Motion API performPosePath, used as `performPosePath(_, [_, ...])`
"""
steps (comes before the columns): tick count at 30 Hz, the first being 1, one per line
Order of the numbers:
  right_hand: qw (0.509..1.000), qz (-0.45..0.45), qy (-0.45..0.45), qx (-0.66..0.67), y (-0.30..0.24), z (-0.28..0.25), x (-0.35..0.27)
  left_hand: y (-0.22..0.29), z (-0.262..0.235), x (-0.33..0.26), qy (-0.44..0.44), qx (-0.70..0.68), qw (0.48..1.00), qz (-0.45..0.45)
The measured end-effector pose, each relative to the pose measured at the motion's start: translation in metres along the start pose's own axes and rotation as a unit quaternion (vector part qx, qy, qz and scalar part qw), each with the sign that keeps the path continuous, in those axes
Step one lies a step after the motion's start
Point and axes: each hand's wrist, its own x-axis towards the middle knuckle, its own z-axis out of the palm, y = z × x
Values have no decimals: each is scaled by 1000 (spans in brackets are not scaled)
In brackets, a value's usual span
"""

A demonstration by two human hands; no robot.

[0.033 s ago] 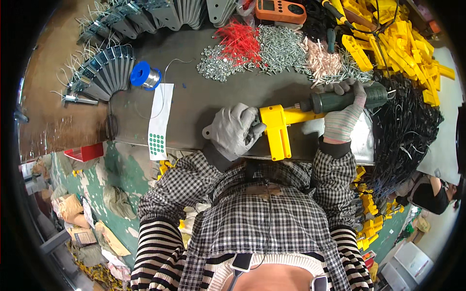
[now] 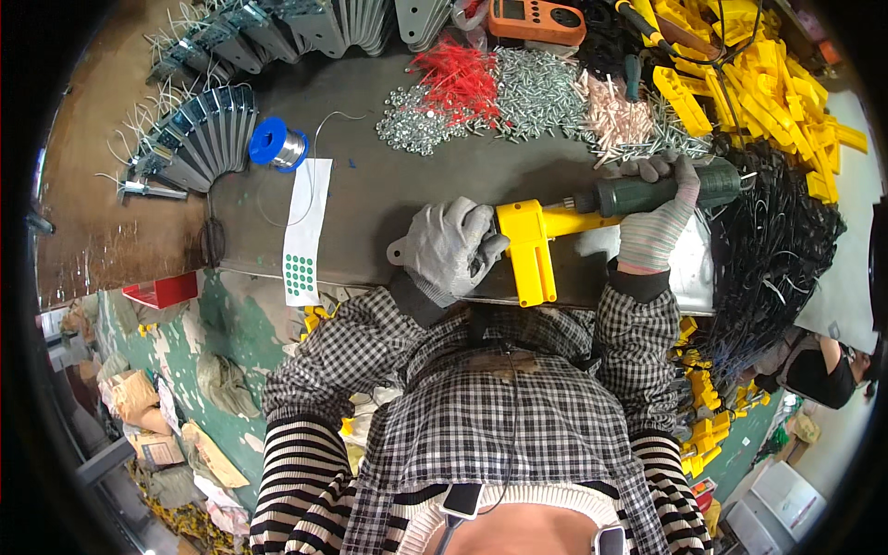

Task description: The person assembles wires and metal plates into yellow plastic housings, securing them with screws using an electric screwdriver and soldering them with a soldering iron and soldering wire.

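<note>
My left hand (image 2: 450,248), in a grey glove, presses down on a grey metal bracket (image 2: 400,250) and the end of a yellow plastic T-shaped part (image 2: 532,245) at the near edge of the dark workbench (image 2: 370,194). My right hand (image 2: 659,217), in a striped grey glove, grips the dark green handle of a screwdriver (image 2: 647,192). The screwdriver lies level, with its tip pointing left into the yellow part. A shiny metal sheet (image 2: 689,268) lies under my right wrist.
Silver screws (image 2: 536,88), red plugs (image 2: 458,69) and pink plugs (image 2: 618,116) lie behind my hands. Yellow parts (image 2: 758,83) and black ties (image 2: 786,240) fill the right. On the left are a blue wire spool (image 2: 275,146), a green-dotted sticker strip (image 2: 302,231) and fanned brackets (image 2: 199,134).
</note>
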Motion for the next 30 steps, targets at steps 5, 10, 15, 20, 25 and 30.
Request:
performPosePath(5, [1000, -6, -15, 7, 2, -2, 1, -1, 2, 0, -20, 12, 999, 34])
performPosePath(10, [999, -9, -40, -35, -1, -3, 5, -3, -15, 7, -90, -43, 995, 4])
performPosePath(15, [999, -29, -16, -12, -6, -5, 2, -100, -53, 54, 89, 48, 993, -66])
performPosePath(20, [998, -44, -23, -27, -18, -6, -8, -148, -46, 40, -84, 16, 994, -70])
performPosePath(25, [998, -49, -31, -24, -29, -11, -14, -167, -50, 17, 91, -296, 901, -304])
performPosePath(30, [997, -66, -33, -23, -37, -13, -22, -106, -71, 17, -127, 37, 977, -168])
